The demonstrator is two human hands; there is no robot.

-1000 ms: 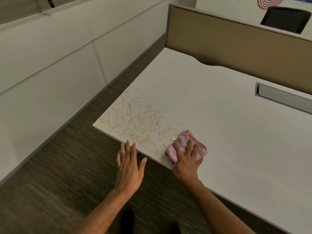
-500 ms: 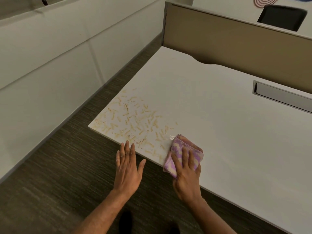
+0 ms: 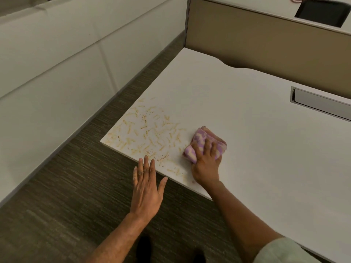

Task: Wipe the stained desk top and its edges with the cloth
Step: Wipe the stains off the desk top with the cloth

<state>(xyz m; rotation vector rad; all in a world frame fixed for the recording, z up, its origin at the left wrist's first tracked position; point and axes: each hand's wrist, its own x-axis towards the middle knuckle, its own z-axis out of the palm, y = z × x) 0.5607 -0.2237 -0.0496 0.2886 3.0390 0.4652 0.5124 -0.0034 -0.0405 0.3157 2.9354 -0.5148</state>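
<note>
- Right hand [image 3: 206, 168] pressed cloth [image 3: 202, 138] to table [image 3: 256, 168], grip spread flat; stains [image 3: 148, 133] beside it looked largely unwiped.
- Left hand [image 3: 146, 188] hovered at the near edge, grip open, empty.

1. The left hand [image 3: 146, 188] lies flat, palm down, with fingers straight and close together and the thumb splayed to the right. Its fingertips reach the near edge of the counter [image 3: 247, 149].
2. The right hand [image 3: 206, 168] is palm down, its fingers spread and pressing on the cloth [image 3: 201, 137].
3. The left forearm [image 3: 114, 238] and right forearm [image 3: 237, 215] are bare and angle forward. A pale sleeve [image 3: 284, 249] begins near the right elbow.
</note>
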